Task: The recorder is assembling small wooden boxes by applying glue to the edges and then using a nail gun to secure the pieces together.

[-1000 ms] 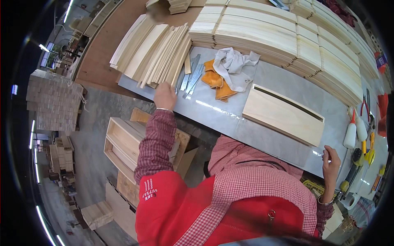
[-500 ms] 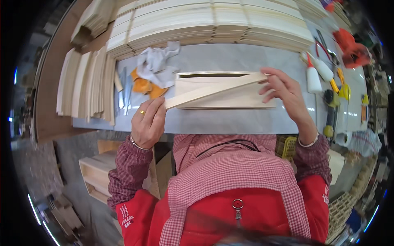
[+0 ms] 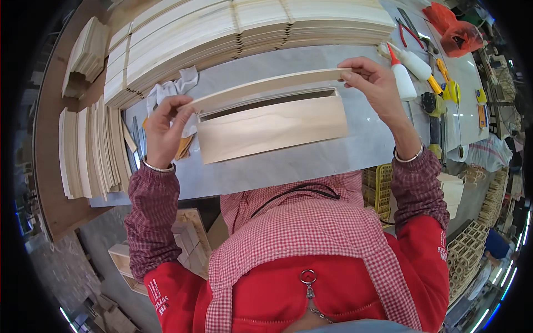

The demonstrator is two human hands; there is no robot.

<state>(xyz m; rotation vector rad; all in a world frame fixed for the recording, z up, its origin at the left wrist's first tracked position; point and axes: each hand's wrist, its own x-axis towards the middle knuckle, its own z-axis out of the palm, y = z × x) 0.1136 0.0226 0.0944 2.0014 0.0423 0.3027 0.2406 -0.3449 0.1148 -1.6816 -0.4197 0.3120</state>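
Observation:
A long, thin wooden strip [image 3: 266, 86] is stretched between my two hands, just beyond a pale wooden box [image 3: 272, 129]. My left hand [image 3: 166, 129] pinches the strip's left end, close to the box's far left corner. At the other end, the thumb and fingers of my right hand [image 3: 373, 83] grip the strip. The box lies on the grey tabletop, its smooth broad panel facing me, with a dark narrow opening along its far edge. Whether the strip touches the box's rim I cannot tell.
Bundled wooden boards [image 3: 211, 41] line the table's back. Upright thin boards [image 3: 91, 150] stand at left, near a white rag [image 3: 176, 87]. At right lie a red-tipped glue bottle [image 3: 402, 80], red-handled pliers [image 3: 408, 36], a hammer [image 3: 434, 111] and a red plastic bag [image 3: 461, 38].
The strip has gone from lying slanted across the box's front to running along its far edge. Both hands have moved away from me, and the view has turned somewhat.

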